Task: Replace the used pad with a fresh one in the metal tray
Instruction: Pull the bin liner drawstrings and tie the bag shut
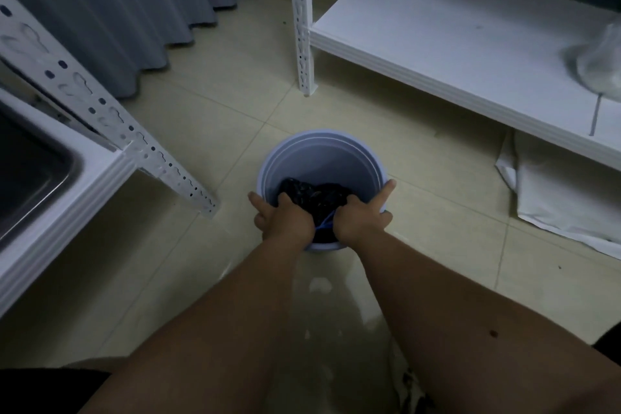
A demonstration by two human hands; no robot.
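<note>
Hands first: my left hand (280, 217) and right hand (361, 217) both clutch the dark crumpled pad (314, 200) inside the blue bucket (322, 158). It seems soft and limp, so I bunch its edges. Metal tray (32, 175) sits left of the bucket.

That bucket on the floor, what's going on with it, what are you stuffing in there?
A person crouches over a pale blue bucket on the tiled floor. Both the left hand and right hand reach over its near rim, fingers curled into a dark crumpled bundle inside. Whether that is the used pad, I cannot tell. The metal tray sits on the white rack at left, with no fresh pad visible in it.
</note>
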